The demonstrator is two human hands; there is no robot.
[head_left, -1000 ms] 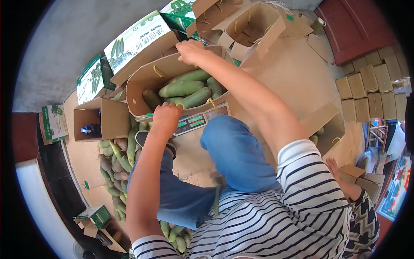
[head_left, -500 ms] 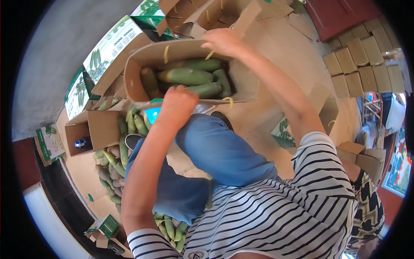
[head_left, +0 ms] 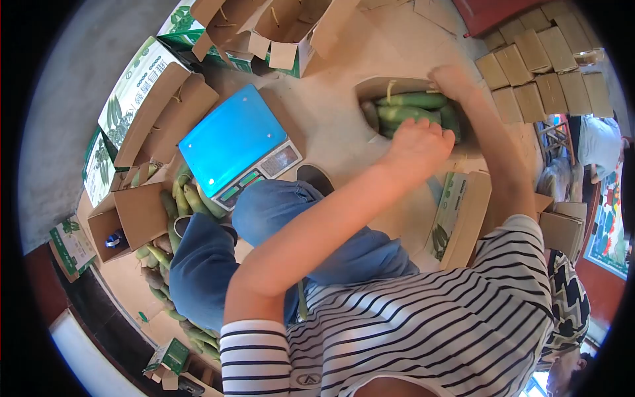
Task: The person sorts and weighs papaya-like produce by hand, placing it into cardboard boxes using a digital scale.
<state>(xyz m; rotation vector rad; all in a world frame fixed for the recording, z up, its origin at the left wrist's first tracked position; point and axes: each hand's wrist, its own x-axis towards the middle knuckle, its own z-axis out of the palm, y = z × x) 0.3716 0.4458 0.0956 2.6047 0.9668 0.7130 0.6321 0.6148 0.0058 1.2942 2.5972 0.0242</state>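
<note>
A cardboard box [head_left: 376, 88] holds several long green radishes [head_left: 413, 100] and has yellow rope handles. My left hand [head_left: 423, 140] is closed at its near side, fingers curled at the rim and partly covering the radishes. At the far right side, my right hand [head_left: 453, 81] is closed by the rim, close to a rope handle [head_left: 432, 87]; motion blurs it somewhat. Left of the box, a digital scale [head_left: 231, 139] with a blue platform stands on the floor by my knee, bearing nothing.
Loose radishes [head_left: 198, 202] lie to the left of my legs. Open printed boxes [head_left: 135, 112] line the wall, and more open boxes [head_left: 284, 26] stand at the back. Another printed box [head_left: 456, 218] is near my right arm. Stacked boxes [head_left: 549, 59] and a person [head_left: 565, 311] are at the right.
Both hands have carried the box of radishes to the right, off the scale, whose blue platform is now uncovered. The view has shifted a little.
</note>
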